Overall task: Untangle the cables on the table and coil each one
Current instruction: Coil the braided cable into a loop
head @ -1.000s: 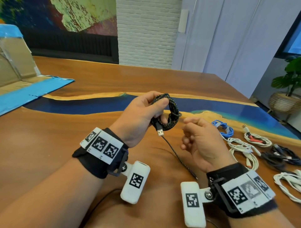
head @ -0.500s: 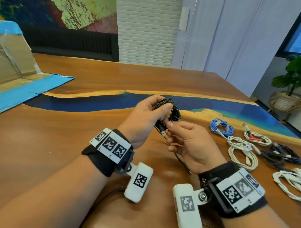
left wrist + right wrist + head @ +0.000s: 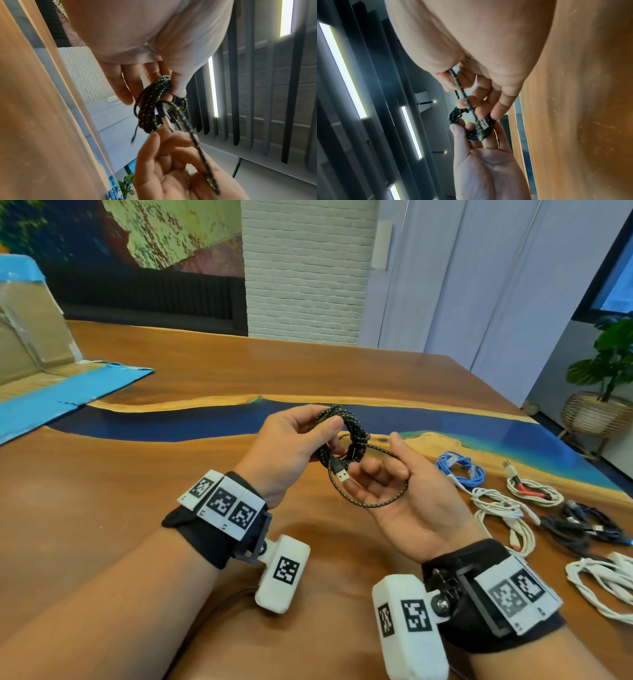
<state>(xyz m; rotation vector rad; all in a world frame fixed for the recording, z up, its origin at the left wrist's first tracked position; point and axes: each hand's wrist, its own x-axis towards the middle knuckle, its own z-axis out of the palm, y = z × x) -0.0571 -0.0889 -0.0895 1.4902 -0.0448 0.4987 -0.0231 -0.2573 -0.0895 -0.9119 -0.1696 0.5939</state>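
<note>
A black braided cable (image 3: pixel 346 436) with yellow flecks is wound into a small coil above the wooden table (image 3: pixel 120 508). My left hand (image 3: pixel 329 433) pinches the coil between thumb and fingers; the left wrist view shows the coil (image 3: pixel 150 108) under my thumb. The cable's USB plug (image 3: pixel 340 474) hangs below the coil. My right hand (image 3: pixel 380 460) is palm up just right of the coil, fingers curled round the loose tail, which loops across its palm. In the right wrist view the tail (image 3: pixel 460 89) runs between my fingers to the plug (image 3: pixel 482 123).
Several coiled cables lie at the right: a blue one (image 3: pixel 462 469), white ones (image 3: pixel 503 508) (image 3: pixel 606 583), a white one with red (image 3: pixel 532 491) and a black bundle (image 3: pixel 582 525). An opened cardboard box with blue tape (image 3: pixel 51 378) lies at the far left.
My right hand came in to the coil, took the tail and turned palm up. The tail, which trailed down to the table, now forms a loop round my right fingers.
</note>
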